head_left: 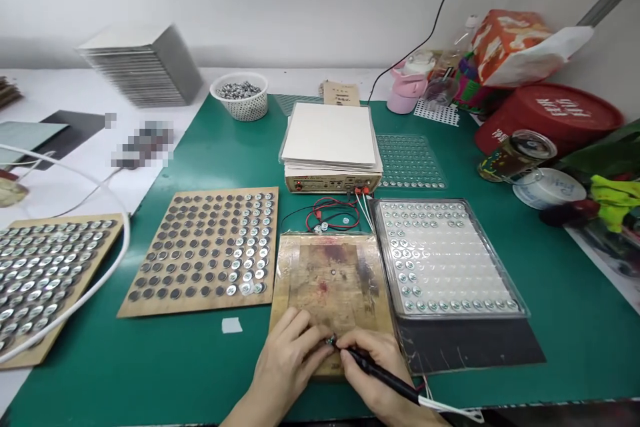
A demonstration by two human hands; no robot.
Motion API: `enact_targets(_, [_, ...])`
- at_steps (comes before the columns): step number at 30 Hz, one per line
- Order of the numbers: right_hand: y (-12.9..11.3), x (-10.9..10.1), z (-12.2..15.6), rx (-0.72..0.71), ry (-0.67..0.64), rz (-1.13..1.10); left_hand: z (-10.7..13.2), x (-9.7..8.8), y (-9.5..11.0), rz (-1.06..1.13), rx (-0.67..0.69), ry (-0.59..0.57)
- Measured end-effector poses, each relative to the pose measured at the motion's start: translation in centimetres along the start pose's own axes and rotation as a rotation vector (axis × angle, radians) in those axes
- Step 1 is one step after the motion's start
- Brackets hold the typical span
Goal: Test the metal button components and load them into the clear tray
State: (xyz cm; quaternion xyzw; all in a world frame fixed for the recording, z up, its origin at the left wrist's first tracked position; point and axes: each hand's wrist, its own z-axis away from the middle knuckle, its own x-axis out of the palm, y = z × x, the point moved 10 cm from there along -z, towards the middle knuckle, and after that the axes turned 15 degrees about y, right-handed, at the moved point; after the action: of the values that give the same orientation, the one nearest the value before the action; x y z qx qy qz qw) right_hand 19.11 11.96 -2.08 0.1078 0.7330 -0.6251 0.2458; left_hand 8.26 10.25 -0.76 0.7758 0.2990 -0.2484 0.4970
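Over the near part of a worn, tape-covered board [300, 267], my left hand [287, 353] pinches a small round metal part [331, 341] between thumb and fingertips. Opposite it, my right hand [373, 367] grips a black pen-like probe [385, 379] with white wires at its back end. The probe's tip is at or very near the part; whether they touch I cannot tell. To the right, a clear tray [450, 260] has round metal parts along its left side, top and bottom rows. On the left, a wooden board [193, 305] carries rows of dark-faced discs and shiny ones.
Behind the work board, a bench instrument [330, 183] bears stacked white sheets [330, 133]; red and black leads [340, 210] lie before it. A white basket [243, 103] holds small metal pieces. Another disc-filled board [50, 340] and a white cable [125, 227] are far left. A can [520, 153] stands right.
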Motion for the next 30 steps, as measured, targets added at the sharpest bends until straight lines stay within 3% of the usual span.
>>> enact_targets(7, [-1.4,0.3,-0.3,-0.09,0.01,0.064,0.3,0.2,0.4,-0.003,0.004,-0.001])
enact_targets(11, [-1.5,0.2,-0.3,-0.128,0.008,0.079,-1.0,-1.1,0.1,0.017,0.036,-0.009])
enact_targets(14, [-1.8,-0.5,0.2,-0.265,0.065,0.013,-4.8,-4.3,-3.7,-0.104,0.019,0.012])
enact_targets(17, [-4.4,-1.0,2.2,-0.659,0.23,0.041,-9.7,-9.4,-11.2,-0.382,-0.19,0.131])
enact_targets(19, [-5.6,-0.3,3.5,-0.845,0.317,0.182,-12.4,-11.7,-15.0,-0.476,-0.269,0.194])
enact_targets(22, [-5.6,0.8,3.5,-0.788,0.328,0.293,-14.8,-11.8,-17.6,-0.504,-0.278,0.18])
enact_targets(25, [-5.2,0.4,2.7,-0.677,0.257,0.282,-15.2,-10.9,-18.0,-0.503,-0.259,0.141])
enact_targets(27, [-4.9,-1.6,1.5,-0.661,0.246,0.312,-15.1,-10.9,-18.4,-0.508,-0.274,0.14])
enact_targets(30, [-3.2,-8.3,-3.1,-0.588,0.41,0.49,-15.3,-11.3,-19.8,-0.482,-0.392,0.133])
